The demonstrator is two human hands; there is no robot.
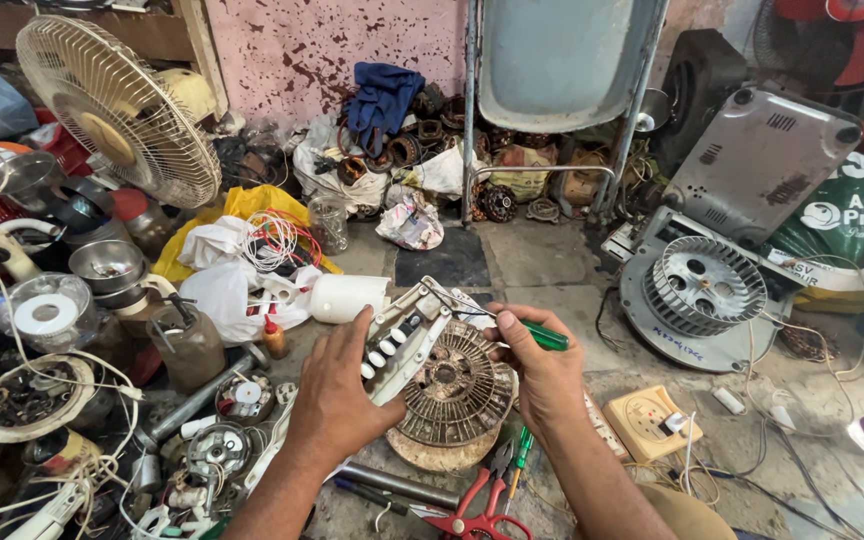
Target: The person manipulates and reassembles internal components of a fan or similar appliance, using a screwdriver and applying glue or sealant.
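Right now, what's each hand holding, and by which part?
Left hand clasps the white push-button switch panel by its lower end. Right hand pinches the green-handled screwdriver by its handle, tip at the panel's top.

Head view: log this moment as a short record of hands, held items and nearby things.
left hand: grips a white switch panel with push buttons
right hand: holds a green-handled screwdriver, tip toward the panel
beneath: round fan motor housing on the floor
near: red-handled pliers, cream wall socket, grey blower wheel
left side: table fan, steel bowls
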